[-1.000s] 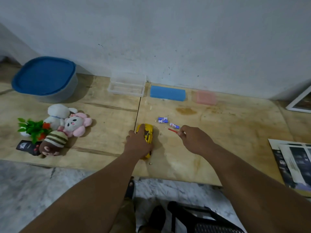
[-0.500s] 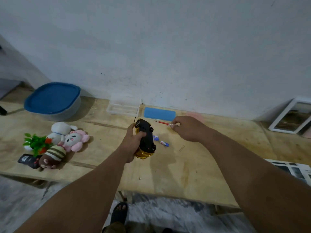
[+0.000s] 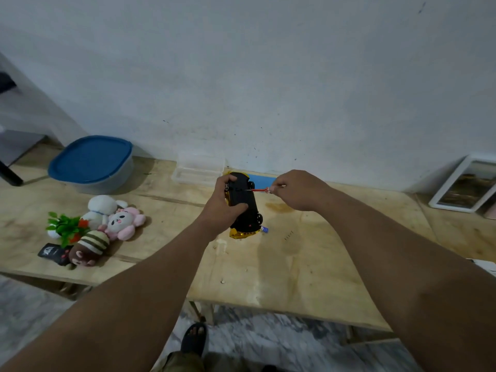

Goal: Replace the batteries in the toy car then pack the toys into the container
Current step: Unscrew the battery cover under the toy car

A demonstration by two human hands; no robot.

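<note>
My left hand [image 3: 224, 208] grips the yellow toy car [image 3: 245, 208], held above the table with its black underside facing me. My right hand [image 3: 295, 190] pinches a small red screwdriver [image 3: 259, 189], whose tip touches the car's underside near the far wheels. A blue battery [image 3: 264, 230] peeks out from behind the car on the table. Plush toys [image 3: 112, 224] and a small green plant toy [image 3: 65, 228] lie in a pile at the left. The grey container with a blue lid [image 3: 91, 163] stands at the back left.
A clear plastic box [image 3: 198, 169] sits by the wall next to a blue pad [image 3: 264, 178]. A white picture frame [image 3: 465, 183] leans at the far right. A black pouch [image 3: 52, 252] lies by the plush toys. The wooden table [image 3: 281, 277] ends near me above a marble floor.
My left hand lifted the car off the table and turned it underside up. My right hand picked up the screwdriver and brought its tip to the car's underside.
</note>
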